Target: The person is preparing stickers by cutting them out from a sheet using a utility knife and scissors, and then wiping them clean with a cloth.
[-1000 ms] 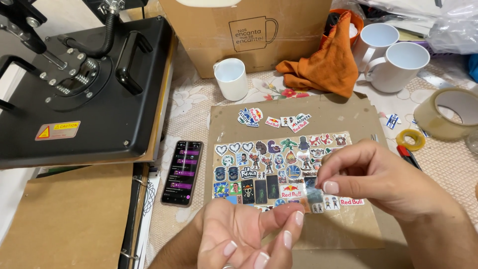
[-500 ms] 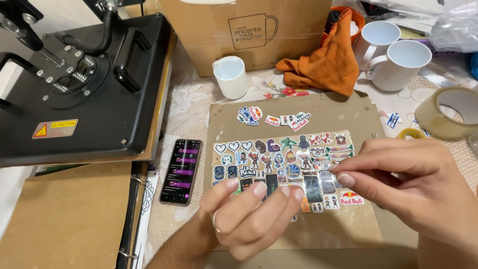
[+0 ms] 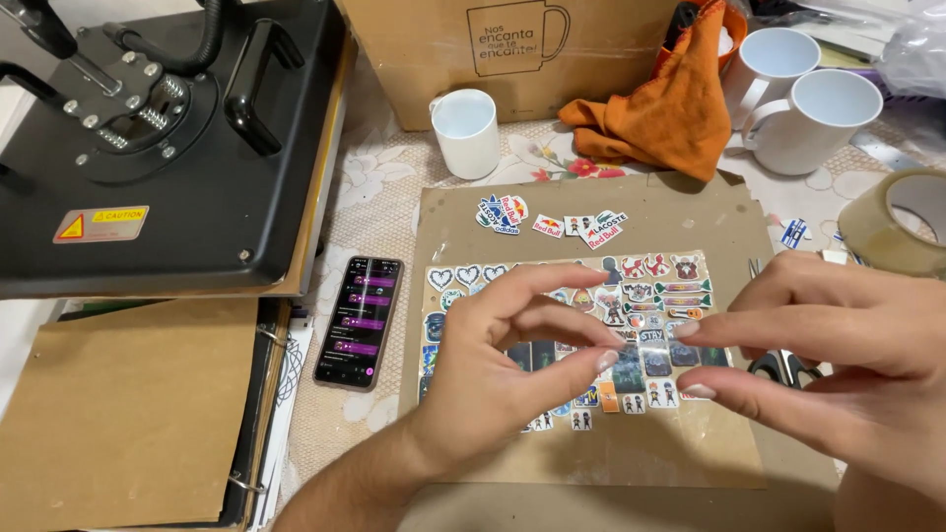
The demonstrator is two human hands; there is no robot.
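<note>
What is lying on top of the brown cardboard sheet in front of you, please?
On the cardboard sheet lie a sticker sheet and loose cut-out stickers. The left hand and right hand cover its middle stickers.

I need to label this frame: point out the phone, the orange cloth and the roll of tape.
phone (image 3: 359, 320), head view, middle of its lit screen.
orange cloth (image 3: 670, 113), head view, centre of the crumpled fabric.
roll of tape (image 3: 892, 232), head view, its outer wall.

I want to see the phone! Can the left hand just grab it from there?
Probably yes. The left hand hovers over the sticker sheet, and the phone lies uncovered on the tablecloth just beside it, with nothing between them.
</note>
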